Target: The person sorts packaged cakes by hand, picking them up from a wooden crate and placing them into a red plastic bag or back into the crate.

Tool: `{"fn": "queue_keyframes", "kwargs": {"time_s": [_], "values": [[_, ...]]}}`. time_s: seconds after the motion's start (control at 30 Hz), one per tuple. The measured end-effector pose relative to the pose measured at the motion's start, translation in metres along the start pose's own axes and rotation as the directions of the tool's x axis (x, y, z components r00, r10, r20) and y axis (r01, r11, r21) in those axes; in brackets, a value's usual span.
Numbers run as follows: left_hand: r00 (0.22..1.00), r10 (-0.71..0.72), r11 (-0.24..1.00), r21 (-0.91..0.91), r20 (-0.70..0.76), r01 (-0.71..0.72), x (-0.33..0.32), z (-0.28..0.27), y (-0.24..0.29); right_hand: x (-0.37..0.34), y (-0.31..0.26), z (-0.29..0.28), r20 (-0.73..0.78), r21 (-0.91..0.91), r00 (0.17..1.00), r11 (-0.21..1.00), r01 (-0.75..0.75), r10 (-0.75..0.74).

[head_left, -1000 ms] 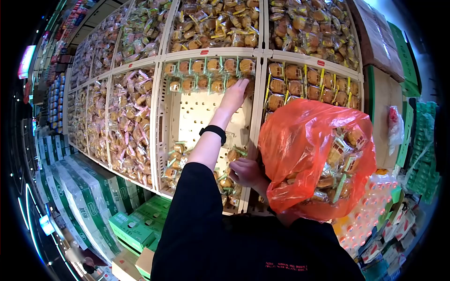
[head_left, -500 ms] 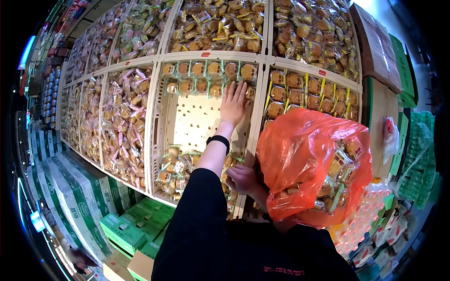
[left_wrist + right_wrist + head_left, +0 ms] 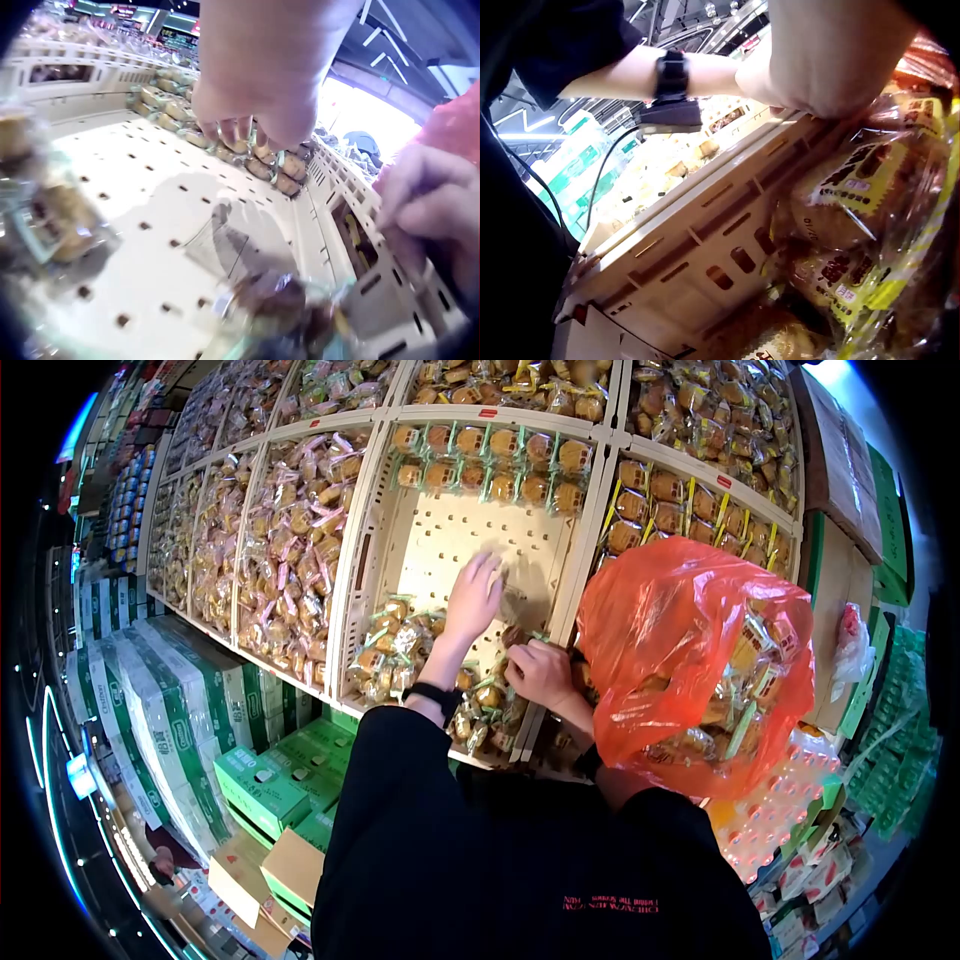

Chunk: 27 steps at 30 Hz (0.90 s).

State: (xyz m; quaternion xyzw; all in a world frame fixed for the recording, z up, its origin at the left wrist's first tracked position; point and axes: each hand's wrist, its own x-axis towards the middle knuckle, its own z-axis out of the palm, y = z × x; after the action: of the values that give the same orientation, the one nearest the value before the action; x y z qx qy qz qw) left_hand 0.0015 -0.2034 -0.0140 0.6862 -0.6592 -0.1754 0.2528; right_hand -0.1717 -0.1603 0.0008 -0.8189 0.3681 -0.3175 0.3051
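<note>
Left grip point(image 3: 475, 598) over bare crate floor point(image 3: 450, 525), fingers loose, nothing held. Right grip point(image 3: 545, 674) at crate's right wall, fingers curled; can't tell if pinching anything. Dark wrapped bun point(image 3: 270, 294) in crate, to right of left grip; right grip looks nearer. Bun's long axis unclear, blurred. Loose buns point(image 3: 385, 645) body-side of left grip; neat rows point(image 3: 503, 442) at far end.

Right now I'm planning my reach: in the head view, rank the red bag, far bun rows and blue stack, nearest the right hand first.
1. Red bag, right of the right hand
2. Bun rows, crate's far end
3. Blue stack, far left
</note>
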Motion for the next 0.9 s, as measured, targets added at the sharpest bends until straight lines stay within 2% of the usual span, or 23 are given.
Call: {"fn": "queue_keyframes", "kwargs": {"time_s": [0.03, 0.07, 0.1, 0.17, 0.23, 0.3, 0.33, 0.4, 0.43, 0.5, 0.53, 0.57, 0.6, 0.63, 0.67, 0.7, 0.77, 0.8, 0.83, 0.9], "values": [[0.997, -0.06, 0.998, 0.004, 0.054, 0.06, -0.024, -0.008, 0.001, -0.001, 0.001, 0.002, -0.003, 0.006, 1.0, 1.0, -0.003, 0.003], [0.968, -0.185, 0.983, 0.035, 0.17, 0.182, -0.045, -0.016, 0.006, 0.0, 0.0, 0.001, -0.012, 0.009, 1.0, 1.0, -0.015, 0.015], [0.981, -0.116, 0.992, 0.059, 0.155, 0.108, -0.069, -0.013, 0.003, -0.001, -0.001, 0.001, -0.016, 0.011, 1.0, 1.0, -0.014, 0.014], [0.955, -0.148, 0.989, 0.06, 0.258, 0.137, -0.099, -0.004, 0.001, -0.002, 0.0, 0.002, 0.0, 0.012, 1.0, 1.0, -0.02, 0.02], [0.952, -0.07, 0.998, 0.027, 0.299, 0.065, -0.108, 0.001, 0.011, -0.002, 0.0, 0.002, -0.017, 0.03, 1.0, 1.0, -0.001, 0.001], [0.94, -0.085, 0.995, -0.03, 0.33, 0.1, -0.104, 0.007, 0.024, -0.002, 0.001, -0.001, -0.041, 0.041, 0.998, 0.998, 0.043, -0.041], [0.951, -0.104, 0.995, 0.038, 0.29, 0.097, -0.103, 0.022, 0.02, -0.003, 0.0, -0.005, 0.023, 0.07, 1.0, 0.997, 0.018, -0.02], [0.968, -0.089, 0.982, 0.182, 0.236, 0.046, -0.1, 0.048, 0.012, -0.004, -0.004, -0.009, 0.029, 0.099, 1.0, 0.995, 0.003, -0.006], [0.971, -0.076, 0.983, 0.179, 0.225, 0.035, -0.098, 0.049, 0.018, -0.007, -0.005, -0.011, 0.047, 0.138, 0.999, 0.99, -0.031, 0.025], [0.968, 0.006, 0.939, 0.333, 0.25, -0.092, -0.095, 0.048, 0.026, -0.011, -0.007, -0.014, 0.08, 0.148, 0.996, 0.987, -0.059, 0.047], [0.946, -0.123, 0.96, 0.276, 0.3, 0.037, -0.095, 0.056, 0.022, -0.011, -0.005, -0.011, 0.06, 0.169, 0.998, 0.986, -0.003, -0.008], [0.95, -0.113, 0.96, 0.278, 0.292, 0.029, -0.097, 0.065, 0.013, -0.013, -0.004, -0.01, 0.041, 0.191, 0.997, 0.98, 0.052, -0.061], [0.941, -0.18, 0.972, 0.197, 0.286, 0.126, -0.1, 0.076, 0.001, -0.015, -0.006, -0.011, 0.03, 0.187, 0.997, 0.981, 0.061, -0.067], [0.926, -0.245, 0.969, 0.114, 0.287, 0.221, -0.103, 0.086, -0.012, -0.016, -0.008, -0.012, 0.073, 0.205, 0.997, 0.979, 0.003, -0.018], [0.964, -0.185, 0.979, -0.049, 0.191, 0.198, -0.105, 0.085, -0.013, -0.018, -0.009, -0.013, 0.118, 0.221, 0.993, 0.973, -0.057, 0.032], [0.966, -0.176, 0.981, -0.049, 0.19, 0.188, -0.107, 0.085, -0.013, -0.021, -0.011, -0.012, 0.109, 0.217, 0.994, 0.975, -0.055, 0.031], [0.891, -0.431, 0.819, -0.354, 0.141, 0.452, -0.106, 0.053, 0.018, -0.028, -0.006, -0.005, 0.254, 0.419, 0.935, 0.843, -0.338, 0.248], [0.906, -0.423, 0.786, -0.5, -0.006, 0.364, -0.11, 0.071, -0.002, -0.03, -0.002, -0.003, 0.305, 0.527, 0.911, 0.747, -0.404, 0.278], [0.846, -0.534, 0.689, -0.575, 0.009, 0.441, -0.11, 0.046, 0.023, -0.036, -0.001, -0.003, 0.299, 0.528, 0.912, 0.748, -0.403, 0.28], [0.832, -0.55, 0.651, -0.587, 0.073, 0.481, -0.115, -0.012, 0.066, -0.04, -0.001, -0.005, 0.194, 0.585, 0.88, 0.67, -0.458, 0.433]]}}
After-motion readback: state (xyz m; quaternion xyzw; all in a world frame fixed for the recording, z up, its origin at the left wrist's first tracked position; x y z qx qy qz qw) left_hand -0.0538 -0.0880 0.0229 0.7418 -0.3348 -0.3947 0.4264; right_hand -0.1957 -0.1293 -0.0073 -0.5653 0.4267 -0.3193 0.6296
